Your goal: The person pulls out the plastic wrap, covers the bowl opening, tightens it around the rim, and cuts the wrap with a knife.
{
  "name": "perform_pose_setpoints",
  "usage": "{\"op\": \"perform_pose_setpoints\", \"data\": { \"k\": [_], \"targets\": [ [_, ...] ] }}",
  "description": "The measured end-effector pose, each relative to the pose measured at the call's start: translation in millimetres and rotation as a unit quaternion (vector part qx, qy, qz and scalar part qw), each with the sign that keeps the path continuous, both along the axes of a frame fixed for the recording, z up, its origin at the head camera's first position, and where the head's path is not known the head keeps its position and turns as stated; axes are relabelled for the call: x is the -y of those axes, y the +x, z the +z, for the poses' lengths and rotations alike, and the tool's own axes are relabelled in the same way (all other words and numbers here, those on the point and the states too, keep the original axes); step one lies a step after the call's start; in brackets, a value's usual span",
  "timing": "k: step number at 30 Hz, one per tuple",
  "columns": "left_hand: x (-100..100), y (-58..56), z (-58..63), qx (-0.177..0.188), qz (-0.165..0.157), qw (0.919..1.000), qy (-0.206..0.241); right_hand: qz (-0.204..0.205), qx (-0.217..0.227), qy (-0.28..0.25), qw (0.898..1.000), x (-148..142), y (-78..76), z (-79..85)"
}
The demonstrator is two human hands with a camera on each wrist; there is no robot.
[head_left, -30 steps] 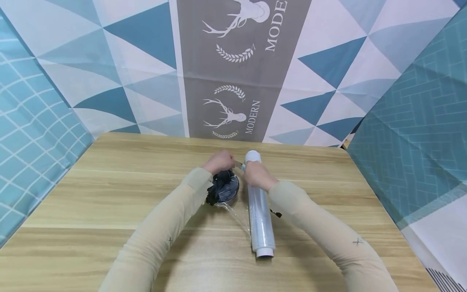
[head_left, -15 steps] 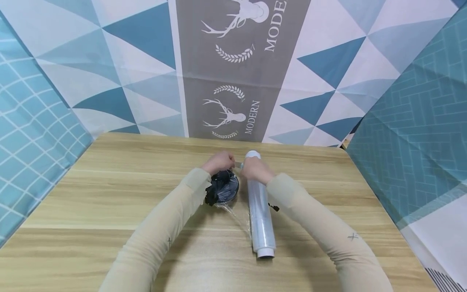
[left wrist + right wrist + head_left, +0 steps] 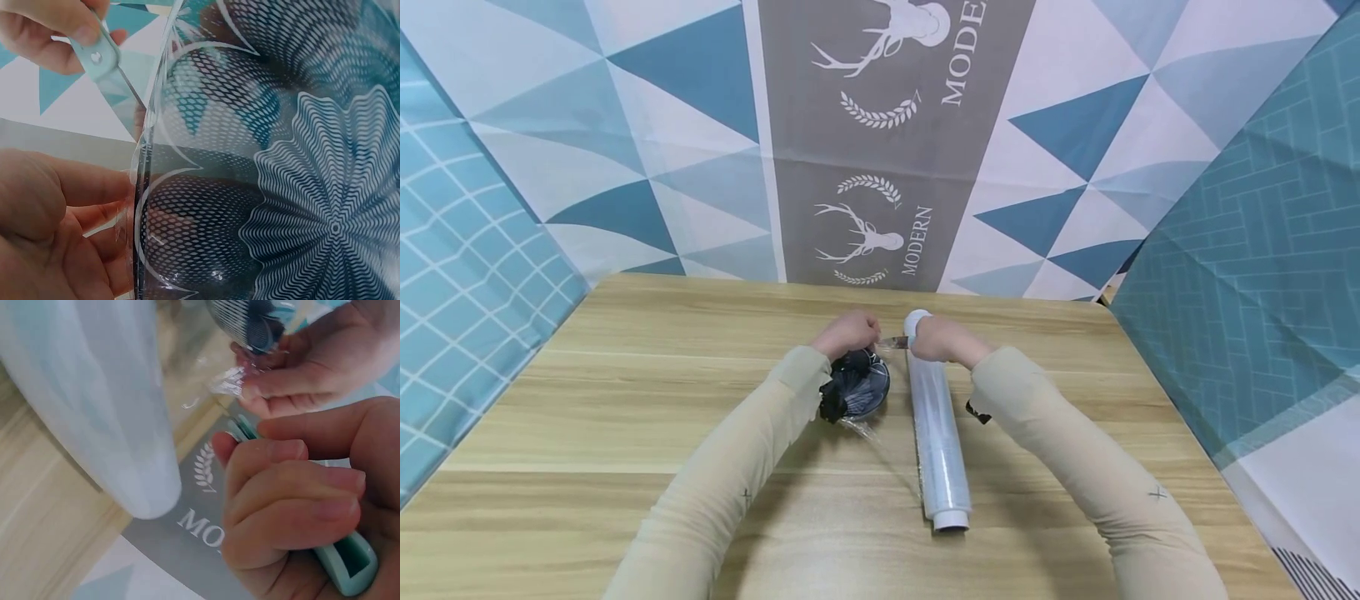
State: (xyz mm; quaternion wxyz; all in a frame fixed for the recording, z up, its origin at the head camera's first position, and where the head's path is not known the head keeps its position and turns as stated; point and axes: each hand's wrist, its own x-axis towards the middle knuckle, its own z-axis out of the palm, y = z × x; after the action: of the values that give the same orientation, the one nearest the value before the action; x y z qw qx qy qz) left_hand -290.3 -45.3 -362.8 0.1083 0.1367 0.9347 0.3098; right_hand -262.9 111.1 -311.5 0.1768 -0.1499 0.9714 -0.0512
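A round blue-and-white patterned bowl (image 3: 876, 392) stands on the table under clear cling film, its left side hidden by the dark gear on my left wrist. At its far rim my left hand (image 3: 850, 332) pinches a gathered edge of the film (image 3: 230, 381). My right hand (image 3: 946, 340) grips a folding knife with a mint-green handle (image 3: 100, 59), fingers curled round it (image 3: 294, 487). The knife's blade points left, toward the film by the left fingers. Beneath my right hand lies a white roll of cling film (image 3: 938, 442), lengthwise just right of the bowl.
A wood-grain table (image 3: 625, 400) carries everything. Behind it hangs a patterned cloth backdrop (image 3: 880, 167), with blue cloth (image 3: 1262, 225) along the right side. A thin strip of film trails between the bowl and the roll (image 3: 94, 394).
My right hand has shifted to the right, away from the left hand, so more of the knife's blade shows between them. My left hand has stayed nearly in place.
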Motion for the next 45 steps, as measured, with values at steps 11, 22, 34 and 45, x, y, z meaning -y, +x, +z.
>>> {"op": "perform_pose_setpoints", "data": {
  "k": [11, 22, 34, 45],
  "targets": [
    [0.0, 0.5, 2.2, -0.022, -0.013, 0.9996, -0.01, 0.035, -0.011, 0.034, 0.999, 9.5, -3.7, -1.3],
    [0.1, -1.5, 1.2, -0.02, -0.01, 0.9997, -0.013, 0.016, 0.009, 0.019, 1.0, 10.6, -2.6, -6.4],
    [5.4, -9.2, -3.9, 0.019, 0.011, 0.9995, 0.021, 0.021, 0.059, 0.003, 0.998, -5.5, 23.1, -12.3],
    [8.2, 1.9, 2.1, 0.012, 0.013, 0.9979, 0.062, 0.021, 0.057, 0.007, 0.998, -12.8, 41.9, -15.8]
  ]
}}
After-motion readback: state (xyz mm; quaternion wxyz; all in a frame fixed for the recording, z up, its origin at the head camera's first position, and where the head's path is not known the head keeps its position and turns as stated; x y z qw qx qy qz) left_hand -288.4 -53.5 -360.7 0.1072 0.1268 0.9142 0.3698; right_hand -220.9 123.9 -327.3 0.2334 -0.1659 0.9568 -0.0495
